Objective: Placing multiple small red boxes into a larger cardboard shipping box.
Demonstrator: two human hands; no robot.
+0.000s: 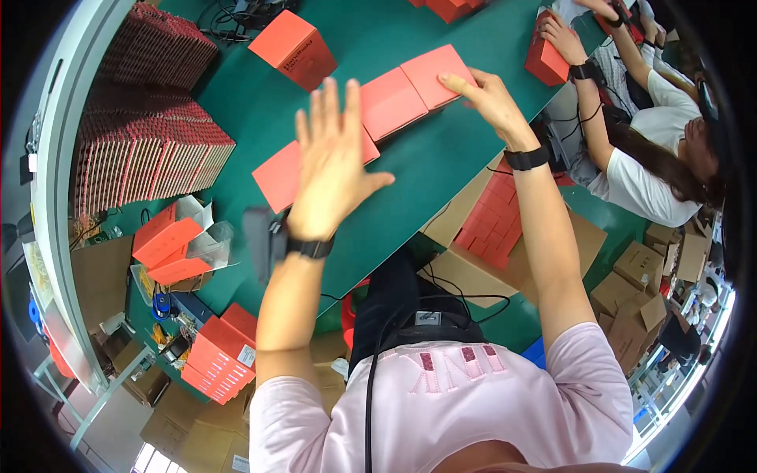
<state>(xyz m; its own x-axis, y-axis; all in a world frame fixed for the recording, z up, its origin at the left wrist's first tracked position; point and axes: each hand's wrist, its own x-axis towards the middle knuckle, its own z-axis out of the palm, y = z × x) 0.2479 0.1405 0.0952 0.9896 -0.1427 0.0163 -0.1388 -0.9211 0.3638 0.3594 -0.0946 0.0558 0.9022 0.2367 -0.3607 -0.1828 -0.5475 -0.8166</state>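
Note:
A slanting row of red cardboard boxes lies on the green table in front of me. My left hand (330, 162) is open with fingers spread, above the left part of the row, hiding some of it. Beneath it shows the leftmost red box (277, 175); whether the palm touches it I cannot tell. The middle red box (392, 102) adjoins the right-end red box (436, 75). My right hand (489, 98) grips the end of that last box, thumb on its upper face, fingers partly hidden at its outer end. Beyond the row stands a separate red box (293, 51).
Tall stacks of flat red-edged pieces (150, 150) fill the table's left side. An open carton (489, 221) of red boxes sits below the table edge. At right, a co-worker's hand (561, 38) rests on another red box (546, 59). Cables (236, 20) lie at the back.

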